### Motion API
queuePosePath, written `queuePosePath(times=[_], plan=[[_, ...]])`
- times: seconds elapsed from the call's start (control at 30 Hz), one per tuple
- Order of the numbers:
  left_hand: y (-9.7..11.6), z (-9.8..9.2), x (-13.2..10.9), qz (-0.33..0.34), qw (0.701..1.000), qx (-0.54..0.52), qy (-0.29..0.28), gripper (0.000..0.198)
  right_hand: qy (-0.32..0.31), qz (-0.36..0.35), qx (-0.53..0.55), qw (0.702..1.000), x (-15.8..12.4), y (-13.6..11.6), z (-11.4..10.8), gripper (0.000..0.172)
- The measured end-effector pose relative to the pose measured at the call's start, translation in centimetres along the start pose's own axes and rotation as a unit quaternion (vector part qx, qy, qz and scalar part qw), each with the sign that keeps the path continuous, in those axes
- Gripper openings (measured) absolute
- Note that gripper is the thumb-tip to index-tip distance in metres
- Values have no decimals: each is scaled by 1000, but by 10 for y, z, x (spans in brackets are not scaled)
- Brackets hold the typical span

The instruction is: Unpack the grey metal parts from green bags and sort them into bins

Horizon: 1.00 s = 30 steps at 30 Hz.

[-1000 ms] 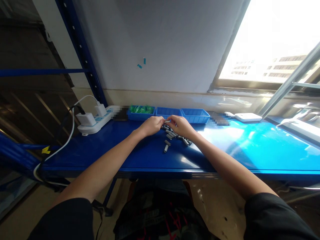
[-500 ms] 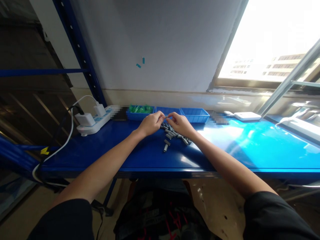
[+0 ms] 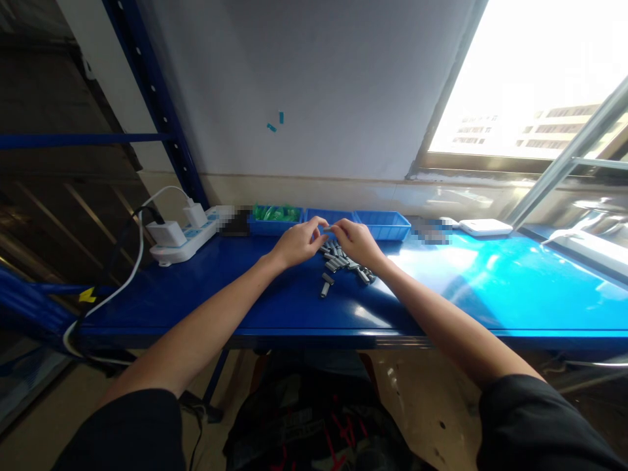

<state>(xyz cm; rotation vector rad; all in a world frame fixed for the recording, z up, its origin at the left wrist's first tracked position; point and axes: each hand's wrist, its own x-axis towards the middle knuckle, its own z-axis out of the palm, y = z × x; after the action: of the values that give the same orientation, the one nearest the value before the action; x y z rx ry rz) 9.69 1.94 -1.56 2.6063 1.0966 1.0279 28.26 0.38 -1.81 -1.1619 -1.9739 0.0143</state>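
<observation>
My left hand point(image 3: 298, 242) and my right hand point(image 3: 356, 241) meet fingertip to fingertip over a blue shelf top point(image 3: 275, 297). Both are pinched on a small grey part point(image 3: 328, 228) held between them. Just below and to the right lies a loose heap of several small grey cylinders point(image 3: 341, 265), with two stray ones nearer me. Behind the hands stands a row of three blue bins: the left bin point(image 3: 275, 221) holds green pieces, the right bin point(image 3: 385, 226) looks bare inside, and the middle one is partly hidden by my fingers.
A white power strip point(image 3: 184, 239) with two chargers and trailing cables sits at the left by a blue rack upright point(image 3: 161, 118). A white flat device point(image 3: 483, 227) lies at the right near the window frame. The wall runs close behind the bins.
Both hands have lifted slightly off the heap and closed in toward each other, fingertips now joined on the small part in front of the middle bin.
</observation>
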Motion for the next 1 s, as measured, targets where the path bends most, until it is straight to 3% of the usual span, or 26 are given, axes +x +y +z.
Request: queuePosePath(times=[0.3, 0.43, 0.73, 0.87, 1.0], plan=[[0, -3, 0, -9, 1000, 20, 2, 39, -8, -34, 24, 999, -3, -2, 2, 29], [-4, -3, 1, -10, 999, 10, -30, 46, -15, -43, 10, 999, -3, -2, 1, 18], [0, -4, -1, 9, 1000, 10, -9, 29, -26, -5, -14, 1000, -2, -3, -2, 32], [1, -4, -1, -7, 1000, 22, -13, 31, -16, -11, -5, 1000, -3, -3, 1, 22], [0, -4, 0, -29, 999, 30, -32, 37, -21, -23, -8, 999, -4, -3, 3, 23]])
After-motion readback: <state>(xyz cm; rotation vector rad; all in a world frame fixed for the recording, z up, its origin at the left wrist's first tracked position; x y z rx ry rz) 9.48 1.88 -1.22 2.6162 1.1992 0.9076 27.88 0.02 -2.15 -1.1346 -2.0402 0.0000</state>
